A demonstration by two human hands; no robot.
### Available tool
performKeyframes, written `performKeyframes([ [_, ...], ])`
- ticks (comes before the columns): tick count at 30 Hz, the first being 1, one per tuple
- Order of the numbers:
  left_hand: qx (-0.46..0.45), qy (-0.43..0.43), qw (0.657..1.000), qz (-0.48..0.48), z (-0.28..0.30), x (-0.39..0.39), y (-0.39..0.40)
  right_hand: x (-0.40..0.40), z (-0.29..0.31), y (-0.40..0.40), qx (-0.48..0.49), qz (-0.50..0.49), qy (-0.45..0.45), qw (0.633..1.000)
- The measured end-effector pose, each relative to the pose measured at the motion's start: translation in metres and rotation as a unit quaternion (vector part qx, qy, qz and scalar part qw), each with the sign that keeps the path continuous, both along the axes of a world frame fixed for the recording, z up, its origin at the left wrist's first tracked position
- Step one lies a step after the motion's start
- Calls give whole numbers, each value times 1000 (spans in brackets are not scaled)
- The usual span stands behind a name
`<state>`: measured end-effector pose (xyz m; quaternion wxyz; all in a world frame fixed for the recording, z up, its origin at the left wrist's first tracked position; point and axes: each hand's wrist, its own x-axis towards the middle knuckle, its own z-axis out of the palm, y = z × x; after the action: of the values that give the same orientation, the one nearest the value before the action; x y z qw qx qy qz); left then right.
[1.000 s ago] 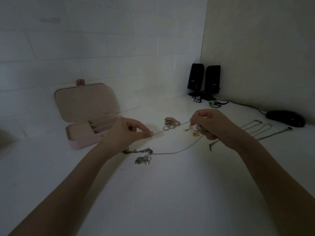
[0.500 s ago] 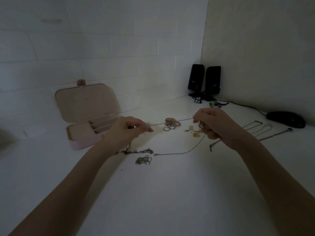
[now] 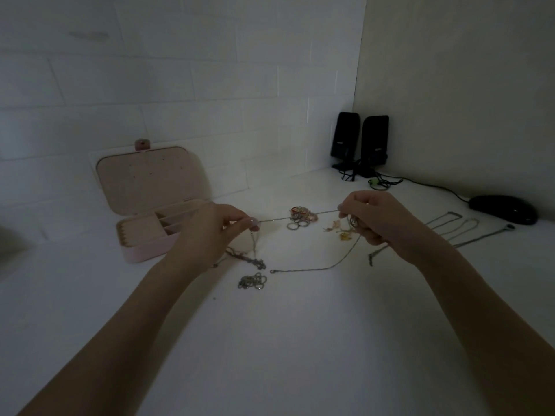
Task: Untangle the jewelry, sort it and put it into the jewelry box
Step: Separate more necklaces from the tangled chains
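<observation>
Chain (image 3: pixel 303 216) ends hidden in both fists; ring pile (image 3: pixel 301 217) too small to count, pic dim

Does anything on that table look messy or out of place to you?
Mostly the jewelry. A small chain clump lies knotted on the table, and rings sit in a loose heap. Both hands, left and right, pinch one thin chain taut between them. Nothing looks broken.

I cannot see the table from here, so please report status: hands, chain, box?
Left hand and right hand pinch one thin chain, taut above the ring pile. Jewelry box open. Nothing blocking.
</observation>
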<state>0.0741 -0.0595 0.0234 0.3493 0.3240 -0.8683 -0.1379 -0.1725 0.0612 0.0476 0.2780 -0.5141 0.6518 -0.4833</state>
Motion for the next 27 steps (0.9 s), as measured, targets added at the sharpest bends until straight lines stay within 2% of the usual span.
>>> performKeyframes([
  [3,-54,-34,997,51,0,7,-1,1,0,-1,6,7,8,1000],
  [6,-70,17,997,9,6,0,8,2,0,-1,9,4,15,1000],
  [7,-39,53,998,2,8,-2,11,2,0,-1,15,6,24,1000],
  [9,89,140,986,-19,10,-5,14,5,0,0,41,23,46,998],
  [10,172,190,966,-38,11,-7,14,6,0,1,55,35,50,997],
  [12,314,279,905,-73,15,-10,16,10,0,1,69,58,45,995],
  [14,410,327,845,-101,21,-13,22,11,0,1,65,75,30,995],
  [16,467,340,809,-112,25,-14,29,11,1,2,60,86,15,994],
  [19,515,353,772,-122,25,-16,31,11,1,2,58,95,6,994],
  [23,535,405,729,-133,21,-13,24,12,3,3,55,108,6,993],
  [27,517,436,727,-115,19,-14,22,12,3,5,55,130,1,990],
])
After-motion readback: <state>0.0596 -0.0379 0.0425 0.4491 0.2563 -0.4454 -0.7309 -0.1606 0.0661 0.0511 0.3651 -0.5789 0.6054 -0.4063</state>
